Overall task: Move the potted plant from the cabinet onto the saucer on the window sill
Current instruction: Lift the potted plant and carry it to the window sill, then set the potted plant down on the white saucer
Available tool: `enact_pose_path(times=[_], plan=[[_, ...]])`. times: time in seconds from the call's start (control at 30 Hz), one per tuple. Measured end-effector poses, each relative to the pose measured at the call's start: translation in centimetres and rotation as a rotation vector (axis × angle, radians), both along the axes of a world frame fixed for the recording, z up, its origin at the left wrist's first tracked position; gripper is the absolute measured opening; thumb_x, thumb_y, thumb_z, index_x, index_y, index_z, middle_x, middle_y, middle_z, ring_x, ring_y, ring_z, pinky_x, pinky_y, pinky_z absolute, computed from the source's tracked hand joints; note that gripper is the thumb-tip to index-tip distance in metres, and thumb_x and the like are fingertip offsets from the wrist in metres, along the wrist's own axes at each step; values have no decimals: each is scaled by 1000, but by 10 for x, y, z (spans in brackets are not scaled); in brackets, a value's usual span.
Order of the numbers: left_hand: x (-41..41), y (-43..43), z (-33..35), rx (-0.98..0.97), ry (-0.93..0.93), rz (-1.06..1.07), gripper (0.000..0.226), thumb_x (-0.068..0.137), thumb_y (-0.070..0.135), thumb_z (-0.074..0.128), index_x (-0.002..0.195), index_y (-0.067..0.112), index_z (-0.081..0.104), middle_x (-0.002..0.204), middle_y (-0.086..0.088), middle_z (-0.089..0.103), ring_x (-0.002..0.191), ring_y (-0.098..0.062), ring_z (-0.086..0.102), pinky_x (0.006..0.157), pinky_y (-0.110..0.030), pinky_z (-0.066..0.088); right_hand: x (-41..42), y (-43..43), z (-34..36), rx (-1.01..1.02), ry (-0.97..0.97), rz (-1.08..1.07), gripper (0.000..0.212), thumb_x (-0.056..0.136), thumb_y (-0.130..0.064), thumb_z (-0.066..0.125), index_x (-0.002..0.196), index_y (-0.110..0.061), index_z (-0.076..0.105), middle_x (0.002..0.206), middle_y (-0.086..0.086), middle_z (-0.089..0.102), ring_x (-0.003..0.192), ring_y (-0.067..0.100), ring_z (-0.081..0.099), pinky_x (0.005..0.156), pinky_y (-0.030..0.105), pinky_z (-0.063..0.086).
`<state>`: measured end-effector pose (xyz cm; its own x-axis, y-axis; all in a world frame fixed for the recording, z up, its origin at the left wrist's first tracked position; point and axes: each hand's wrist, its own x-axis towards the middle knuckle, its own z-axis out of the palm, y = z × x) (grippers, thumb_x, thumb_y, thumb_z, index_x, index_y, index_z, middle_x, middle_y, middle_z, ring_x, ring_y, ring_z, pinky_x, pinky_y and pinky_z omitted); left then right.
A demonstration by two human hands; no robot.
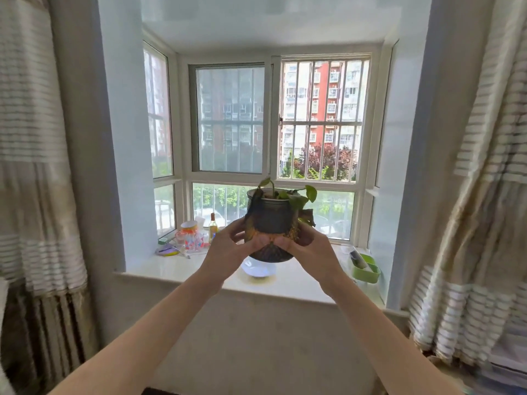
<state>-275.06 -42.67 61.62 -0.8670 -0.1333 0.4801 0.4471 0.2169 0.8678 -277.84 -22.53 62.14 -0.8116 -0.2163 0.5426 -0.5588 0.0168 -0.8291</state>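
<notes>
You hold the pot (271,220) in the air with both hands, arms stretched toward the sill (176,270), and it hangs just above the saucer (258,269), not touching it. Your left hand (228,249) wraps the pot's lower left side and your right hand (309,248) the lower right, fingers pressed against the wall and thumbs meeting across the front. The plant's leaves (299,196) rise over the rim, and some brown, wilted ones droop down both sides of the pot, partly under your fingers. To the left of the saucer, well apart from it, a cluster sits toward the back of the sill: a bottle (213,226) with a dark cap, a patterned jar (189,233) with a pale cup-like top, and some flat coloured bits (167,249) near the corner. To the right a green box (366,269) stands near the front edge of the sill with something dark and white propped in it. Nothing lies between the pot and the saucer. Curtains (484,209) hang at both sides of the bay. The pot and your hands cover the saucer's back part, so only its front rim shows. The small things on the left are blurred and hard to tell apart, and what the box holds cannot be made out. The lower edges of the view are smeared.
</notes>
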Motion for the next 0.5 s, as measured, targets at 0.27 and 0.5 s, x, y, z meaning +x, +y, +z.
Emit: enact_pose_path(times=[0.27,0.5], plan=[[-100,-2,5,44,33,60,64,61,50,87,120,35,69,106,23,76,99,4,70,75,-16,55,-118,-8,8,19,42,62,39,77,-26,88,113,-29,73,98,-20,80,91,1,76,71,12,57],[-182,-13,6,41,64,102,49,65,44,88,111,45,73,104,20,78,97,2,72,68,-9,53,-208,-19,8,32,43,97,42,77,-35,86,117,-28,75,103,-10,82,95,7,77,74,18,60]])
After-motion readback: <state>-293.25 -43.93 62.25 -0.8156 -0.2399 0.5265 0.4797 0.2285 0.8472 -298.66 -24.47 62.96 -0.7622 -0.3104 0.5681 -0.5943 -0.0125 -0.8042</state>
